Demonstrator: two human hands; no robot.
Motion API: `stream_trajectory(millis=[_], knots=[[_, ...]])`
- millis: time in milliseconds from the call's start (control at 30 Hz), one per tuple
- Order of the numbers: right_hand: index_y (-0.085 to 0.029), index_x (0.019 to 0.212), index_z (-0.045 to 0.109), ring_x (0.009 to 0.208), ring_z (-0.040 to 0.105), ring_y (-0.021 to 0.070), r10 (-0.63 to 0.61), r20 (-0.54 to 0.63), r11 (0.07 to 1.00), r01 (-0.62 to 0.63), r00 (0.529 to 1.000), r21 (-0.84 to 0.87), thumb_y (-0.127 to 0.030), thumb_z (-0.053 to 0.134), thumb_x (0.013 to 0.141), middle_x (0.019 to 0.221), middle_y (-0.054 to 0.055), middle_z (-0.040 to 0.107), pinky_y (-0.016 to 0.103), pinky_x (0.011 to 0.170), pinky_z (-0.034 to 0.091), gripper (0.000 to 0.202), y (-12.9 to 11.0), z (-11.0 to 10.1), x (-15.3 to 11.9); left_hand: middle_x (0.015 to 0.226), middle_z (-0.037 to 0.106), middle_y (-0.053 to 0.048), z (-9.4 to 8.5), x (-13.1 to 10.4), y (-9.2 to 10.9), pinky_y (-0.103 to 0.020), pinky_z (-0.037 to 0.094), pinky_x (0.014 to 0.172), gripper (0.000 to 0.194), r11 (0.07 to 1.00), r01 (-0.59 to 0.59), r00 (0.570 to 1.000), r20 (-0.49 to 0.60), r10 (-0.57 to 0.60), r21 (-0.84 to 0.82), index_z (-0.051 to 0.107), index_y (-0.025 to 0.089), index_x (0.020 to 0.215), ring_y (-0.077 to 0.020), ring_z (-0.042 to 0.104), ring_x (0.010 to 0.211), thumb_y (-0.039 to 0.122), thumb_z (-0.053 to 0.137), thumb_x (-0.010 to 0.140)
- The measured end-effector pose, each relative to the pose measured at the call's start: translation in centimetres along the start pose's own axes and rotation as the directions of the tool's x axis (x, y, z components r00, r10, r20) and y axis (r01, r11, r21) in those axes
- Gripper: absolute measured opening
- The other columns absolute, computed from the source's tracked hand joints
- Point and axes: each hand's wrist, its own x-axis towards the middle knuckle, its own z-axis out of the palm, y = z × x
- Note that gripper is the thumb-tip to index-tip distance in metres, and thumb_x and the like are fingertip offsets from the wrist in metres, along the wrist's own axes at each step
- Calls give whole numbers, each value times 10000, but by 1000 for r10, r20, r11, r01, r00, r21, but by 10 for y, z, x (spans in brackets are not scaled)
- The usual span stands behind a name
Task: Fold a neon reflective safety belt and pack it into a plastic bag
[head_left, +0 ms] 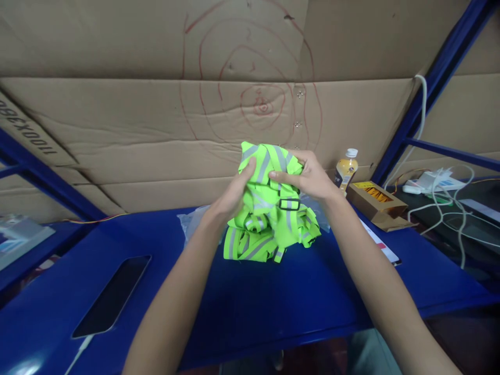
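A bundle of bright yellow-green reflective straps (269, 208) with grey stripes, like a safety harness vest, is held up over the blue table. My left hand (234, 192) grips its left edge, thumb in front and fingers hidden behind the fabric. On the upper right, my right hand (308, 174) pinches the folded straps, its thumb lying across the front. A black plastic buckle (289, 204) hangs just below the right thumb. Lower folds of the bundle droop close to the tabletop; I cannot tell whether they touch it. Clear plastic bags (191, 221) lie behind the bundle.
On the blue table (234, 312), a black phone (113, 297) with a white cable lies left. A juice bottle (346, 169), an open cardboard box (377, 203) and another phone (380, 244) are at right. Cardboard (136, 114) walls the back; tangled white cables (449, 203) lie far right.
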Motion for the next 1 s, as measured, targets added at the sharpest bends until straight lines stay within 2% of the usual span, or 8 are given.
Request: stream_trajectory(millis=[133,233,367,467,600,700,867,1000], knots=[[-189,1112,851,984,782,291,-239,-73,908,196,968,-370,-556,852,912,1041,74,848,402,929,600,418,2,-8,-1,1150,830,-106,14,-3,6,-498,650,1041,725,896,200,979,44,-199,-396,758,240,1304,-402,751,1285,827,722,881],[-232,1202,869,1082,801,304,-347,13,810,306,938,-501,-482,777,989,1177,78,864,409,970,596,340,9,-14,-2,1092,837,-105,17,-5,20,-495,664,1025,690,801,265,958,54,-281,-537,770,214,1283,-403,761,1264,785,709,901],[-285,1277,853,1119,734,297,-391,132,734,395,911,-552,-347,686,1029,1241,65,849,467,1035,553,306,15,-10,-1,983,842,-105,13,-4,31,-471,690,960,376,778,318,930,18,-368,-541,801,166,1046,-381,811,1120,494,817,863],[-291,1358,815,1209,666,317,-376,165,749,404,912,-525,-361,734,995,1329,83,812,516,1102,513,379,13,-5,0,919,839,-101,7,-2,30,-408,699,882,239,820,297,924,-69,-376,-488,793,136,929,-340,834,1003,331,849,804],[-314,1532,693,1528,527,341,-291,277,835,385,916,-393,-407,829,923,1601,109,654,562,1297,371,631,2,-7,-1,936,849,-97,-4,-2,27,-387,702,859,295,876,228,936,-153,-318,-425,813,128,970,-330,841,978,262,902,723],[-323,1549,677,1641,436,335,-267,349,913,352,898,-207,-472,810,945,1713,106,552,550,1350,321,636,-6,-16,-2,1024,857,-92,-11,-3,25,-404,701,879,429,929,129,966,-169,-197,-345,823,159,1078,-337,836,1022,266,958,686],[-276,1495,693,1491,597,334,-121,126,986,134,985,-104,-522,933,840,1588,99,668,535,1305,422,740,-5,-23,-3,1179,840,-86,-15,-8,23,-322,658,802,534,977,-31,992,-126,5,-209,820,214,1190,-281,817,1022,250,1008,691],[-266,1414,739,1250,718,312,75,178,997,-80,981,21,-397,1053,663,1407,79,765,475,1090,598,824,3,-24,-6,1352,787,-78,-15,-14,18,-309,635,860,550,989,-63,998,13,65,-131,794,258,1266,-288,772,1182,260,992,753]])
